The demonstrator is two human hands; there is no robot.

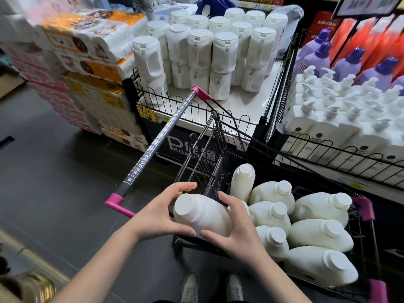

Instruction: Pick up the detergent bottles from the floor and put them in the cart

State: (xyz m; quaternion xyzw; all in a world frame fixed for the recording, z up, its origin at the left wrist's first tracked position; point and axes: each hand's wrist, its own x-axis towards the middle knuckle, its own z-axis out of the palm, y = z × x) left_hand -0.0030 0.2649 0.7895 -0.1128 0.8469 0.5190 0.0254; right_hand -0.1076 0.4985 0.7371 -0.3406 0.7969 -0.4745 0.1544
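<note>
I hold one white detergent bottle (203, 213) on its side between both hands, just over the near left rim of the black wire cart (215, 145). My left hand (161, 212) cups its cap end from the left. My right hand (235, 226) grips its body from the right. Inside the cart lie several more white detergent bottles (314, 232), most on their sides, one standing upright (242, 182). The cart's grey handle with pink ends (157, 145) runs diagonally up from my left hand.
A fenced display table (240, 106) behind the cart carries stacked white jugs (223, 53). To the right stands a wire bin of white pump bottles (341, 119) with purple bottles (349, 62) behind. Tissue packs (94, 68) tower at left. My shoes (212, 285) stand on dark floor.
</note>
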